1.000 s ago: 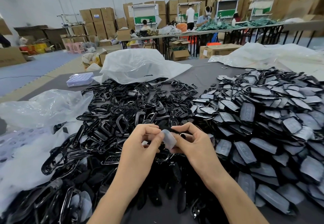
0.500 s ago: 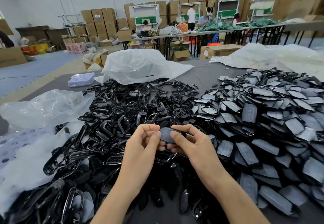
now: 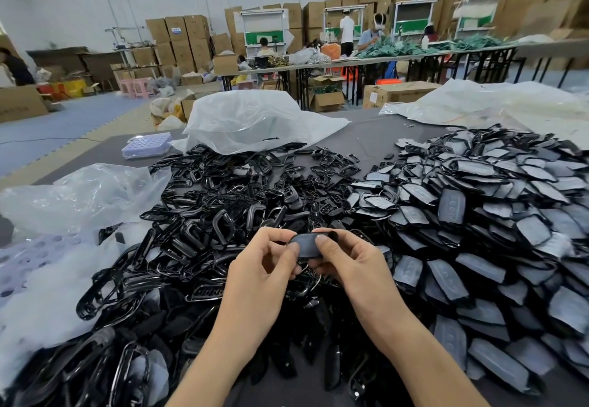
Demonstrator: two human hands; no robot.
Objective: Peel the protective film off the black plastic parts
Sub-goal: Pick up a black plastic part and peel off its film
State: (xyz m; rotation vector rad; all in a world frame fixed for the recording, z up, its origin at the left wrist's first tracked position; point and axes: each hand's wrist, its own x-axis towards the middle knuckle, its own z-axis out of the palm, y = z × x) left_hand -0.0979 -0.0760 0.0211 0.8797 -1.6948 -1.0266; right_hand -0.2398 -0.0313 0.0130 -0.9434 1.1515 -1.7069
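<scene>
Both hands meet above the middle of the desk (image 3: 366, 139), clamped on one small black plastic part (image 3: 304, 244) held between them. The left hand (image 3: 264, 263) pinches the part's left end between thumb and curled forefinger; the right hand (image 3: 347, 260) grips the right end, its thumb lying across the upper face. That face looks dull grey, but whether film covers it cannot be told.

Under and to the left of the hands spreads a heap of glossy black frames (image 3: 207, 231). To the right lies a larger heap of film-covered parts (image 3: 478, 231), matte grey on top. A crumpled clear bag (image 3: 255, 119) sits behind the frames, another clear bag (image 3: 79, 193) lies at the left, and a lilac tray (image 3: 146, 145) rests near the desk's far left edge.
</scene>
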